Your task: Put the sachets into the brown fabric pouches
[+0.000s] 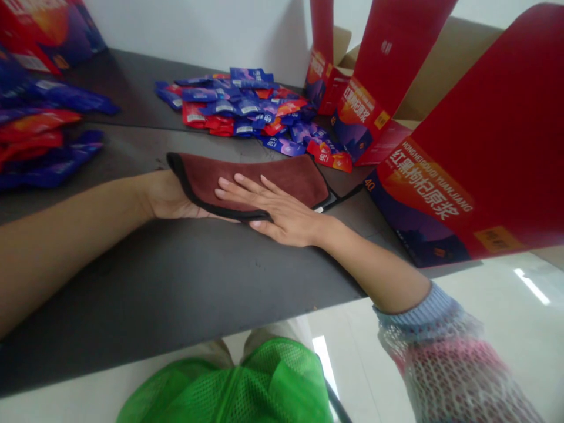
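A folded brown cloth [264, 170] with black edging is raised slightly above the dark grey table [211, 276]. My left hand [170, 197] is palm up under its left end, holding it from below; most of those fingers are hidden by the cloth. Across the top lies my right hand [277, 214], flat, its fingers stretched over the brown surface and its thumb along the near edge. A small white tag [319, 209] shows at the cloth's right corner, close to a dark strip [350, 192] on the table.
Behind the cloth is a heap of blue and red sachets [247, 103]. More sachets [44, 129] lie at the left, by a red box [53, 35]. Several tall red cartons with open flaps stand at the right, the nearest carton [440, 194] by the table edge.
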### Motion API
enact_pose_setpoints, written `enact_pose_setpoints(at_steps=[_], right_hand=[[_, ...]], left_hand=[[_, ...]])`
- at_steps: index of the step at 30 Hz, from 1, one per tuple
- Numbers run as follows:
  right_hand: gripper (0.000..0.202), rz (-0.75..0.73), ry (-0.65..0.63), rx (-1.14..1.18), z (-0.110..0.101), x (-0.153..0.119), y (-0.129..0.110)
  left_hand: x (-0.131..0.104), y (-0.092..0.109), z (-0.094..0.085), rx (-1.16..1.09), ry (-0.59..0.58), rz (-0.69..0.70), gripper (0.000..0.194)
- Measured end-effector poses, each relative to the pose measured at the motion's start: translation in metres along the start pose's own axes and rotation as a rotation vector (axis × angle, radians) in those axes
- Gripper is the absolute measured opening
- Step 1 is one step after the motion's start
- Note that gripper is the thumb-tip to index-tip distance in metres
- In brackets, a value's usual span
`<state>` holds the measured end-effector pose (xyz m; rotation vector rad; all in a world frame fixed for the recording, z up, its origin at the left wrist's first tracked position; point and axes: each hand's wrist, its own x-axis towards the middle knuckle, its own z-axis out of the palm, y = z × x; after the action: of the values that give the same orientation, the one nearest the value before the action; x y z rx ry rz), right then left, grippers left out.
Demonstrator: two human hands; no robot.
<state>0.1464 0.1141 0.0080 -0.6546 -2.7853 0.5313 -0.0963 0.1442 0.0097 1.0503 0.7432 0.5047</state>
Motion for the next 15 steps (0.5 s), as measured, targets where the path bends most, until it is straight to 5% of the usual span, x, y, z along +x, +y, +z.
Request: enact_pose_setpoints(at_steps=[15], right_hand=[[0.065,0.365,0.024,-0.091,-0.017,-0.013,0.051]], left_hand=[[0.004,0.003,0.0,-0.153,0.053,-0.135,0.036]])
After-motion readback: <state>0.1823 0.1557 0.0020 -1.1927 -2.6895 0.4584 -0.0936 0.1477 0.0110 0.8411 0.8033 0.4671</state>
